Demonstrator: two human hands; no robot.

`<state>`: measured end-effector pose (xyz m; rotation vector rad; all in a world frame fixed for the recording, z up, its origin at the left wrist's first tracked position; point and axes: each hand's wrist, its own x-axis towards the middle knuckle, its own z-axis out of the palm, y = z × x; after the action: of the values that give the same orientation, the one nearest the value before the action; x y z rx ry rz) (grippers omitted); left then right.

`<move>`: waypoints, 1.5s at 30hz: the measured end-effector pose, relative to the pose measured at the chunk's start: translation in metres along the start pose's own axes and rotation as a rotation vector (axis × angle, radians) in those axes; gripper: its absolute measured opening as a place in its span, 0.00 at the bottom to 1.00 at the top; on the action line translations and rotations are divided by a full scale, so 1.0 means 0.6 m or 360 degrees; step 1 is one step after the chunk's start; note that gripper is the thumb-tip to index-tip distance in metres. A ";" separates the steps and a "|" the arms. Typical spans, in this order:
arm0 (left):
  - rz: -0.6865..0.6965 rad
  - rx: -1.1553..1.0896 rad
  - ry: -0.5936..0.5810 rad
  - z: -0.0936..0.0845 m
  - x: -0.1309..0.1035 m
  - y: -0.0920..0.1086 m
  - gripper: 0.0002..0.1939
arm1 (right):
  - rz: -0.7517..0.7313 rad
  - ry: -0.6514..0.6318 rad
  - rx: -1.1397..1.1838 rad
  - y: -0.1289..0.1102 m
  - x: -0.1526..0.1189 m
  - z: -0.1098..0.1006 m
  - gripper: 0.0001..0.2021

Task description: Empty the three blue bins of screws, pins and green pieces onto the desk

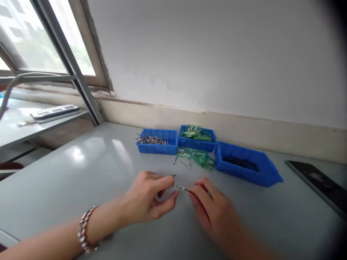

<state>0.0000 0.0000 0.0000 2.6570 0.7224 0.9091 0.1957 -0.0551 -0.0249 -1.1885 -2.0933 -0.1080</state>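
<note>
Between the thumb and fingers of my right hand [213,207] is a thin metal pin [183,188] with a wider collar, its free end pointing left. My left hand [154,196] faces it, thumb and forefinger apart around the pin's tip; no contact is visible. Another dark thin pin [171,176] shows just past the left forefinger, and whether it lies on the table or touches the hand I cannot tell. Farther back, a few loose pins [186,165] lie beside green plastic packets [200,156].
A blue bin [157,148] holds many metal pins. Another blue bin [197,144] is heaped with green packets, and a third bin [244,172] contains dark pieces. At the right lies a dark tablet or phone [317,180]. A wall backs the table [67,180]; a metal frame post [81,86] stands left.
</note>
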 end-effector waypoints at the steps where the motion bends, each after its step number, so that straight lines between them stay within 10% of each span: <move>1: -0.0009 0.0008 -0.0042 0.002 0.000 -0.002 0.12 | -0.0027 0.0028 -0.0044 0.000 0.000 0.000 0.11; 15: 0.0005 -0.0077 -0.0248 0.002 0.002 0.001 0.09 | -0.0274 0.0182 -0.0354 0.000 -0.001 0.006 0.11; 45: -0.0144 -0.0370 -0.0300 0.009 0.001 -0.019 0.11 | 0.0319 0.0063 0.0539 -0.003 0.004 -0.003 0.06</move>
<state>-0.0005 0.0100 -0.0081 2.4428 0.6441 0.6635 0.1945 -0.0551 -0.0217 -1.1661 -1.8544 0.3019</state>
